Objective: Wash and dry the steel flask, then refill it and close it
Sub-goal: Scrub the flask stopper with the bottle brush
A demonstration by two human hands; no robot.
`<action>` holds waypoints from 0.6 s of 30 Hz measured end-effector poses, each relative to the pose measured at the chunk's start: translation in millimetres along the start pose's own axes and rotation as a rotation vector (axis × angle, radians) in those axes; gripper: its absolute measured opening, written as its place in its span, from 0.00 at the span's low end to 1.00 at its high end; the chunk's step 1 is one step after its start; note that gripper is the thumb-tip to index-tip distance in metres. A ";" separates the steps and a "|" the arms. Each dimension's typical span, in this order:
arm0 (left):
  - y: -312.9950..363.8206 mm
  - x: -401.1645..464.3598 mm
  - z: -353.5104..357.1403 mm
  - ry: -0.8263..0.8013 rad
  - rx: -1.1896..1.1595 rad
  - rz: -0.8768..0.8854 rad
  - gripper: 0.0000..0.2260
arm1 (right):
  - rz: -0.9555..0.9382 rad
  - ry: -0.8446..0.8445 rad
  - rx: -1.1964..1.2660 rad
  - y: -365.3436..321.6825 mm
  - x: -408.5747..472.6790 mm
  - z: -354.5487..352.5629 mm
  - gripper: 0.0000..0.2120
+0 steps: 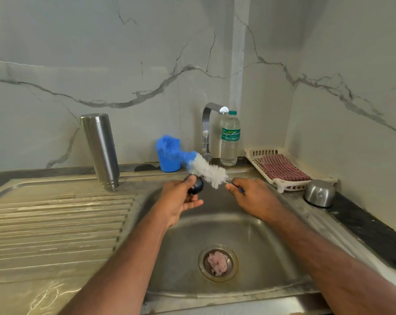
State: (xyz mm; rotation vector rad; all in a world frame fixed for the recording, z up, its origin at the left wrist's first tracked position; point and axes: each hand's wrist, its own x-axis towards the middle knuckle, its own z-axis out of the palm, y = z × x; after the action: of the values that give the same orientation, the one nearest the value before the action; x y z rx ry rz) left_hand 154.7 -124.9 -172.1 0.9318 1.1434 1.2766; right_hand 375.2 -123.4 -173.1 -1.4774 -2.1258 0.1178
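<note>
The steel flask stands upside down on the drainboard, left of the basin. My left hand holds a small dark flask stopper over the sink. My right hand grips the blue handle of a bottle brush. Its white and blue bristles lie against the stopper. The steel flask cap sits mouth down on the counter at the right. A clear water bottle with a green label stands beside the tap.
A blue cup stands behind the basin. A white plastic tray holds a red checked cloth at the right. The sink has a drain with a pinkish scrap in it. The ribbed drainboard spreads left.
</note>
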 end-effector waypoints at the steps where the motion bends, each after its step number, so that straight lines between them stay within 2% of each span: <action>1: -1.7 -0.6 5.7 -0.010 0.006 0.005 0.17 | 0.017 0.021 0.012 -0.2 2.3 2.6 0.18; 6: 8.7 2.7 -2.7 0.133 -0.289 0.002 0.14 | -0.004 -0.028 0.019 3.5 -0.2 -1.6 0.19; 9: 7.8 1.2 -11.2 0.108 -0.264 -0.025 0.13 | -0.004 -0.052 -0.002 3.7 1.2 4.0 0.19; 12: 7.6 -5.6 -1.7 0.034 -0.204 -0.040 0.13 | 0.039 0.026 0.031 -0.3 8.0 11.4 0.20; 16: 13.3 -5.6 -6.1 0.076 -0.354 -0.024 0.10 | -0.004 -0.008 0.065 5.1 4.2 5.0 0.19; 18: 11.3 -4.3 -9.7 0.062 -0.336 -0.031 0.11 | -0.022 -0.032 0.057 5.9 2.2 2.9 0.19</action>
State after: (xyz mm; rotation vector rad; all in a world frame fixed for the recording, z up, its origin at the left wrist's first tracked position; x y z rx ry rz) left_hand 142.9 -128.9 -162.8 0.6266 0.9478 1.4271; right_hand 378.3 -118.5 -176.9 -1.4282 -2.1454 0.1943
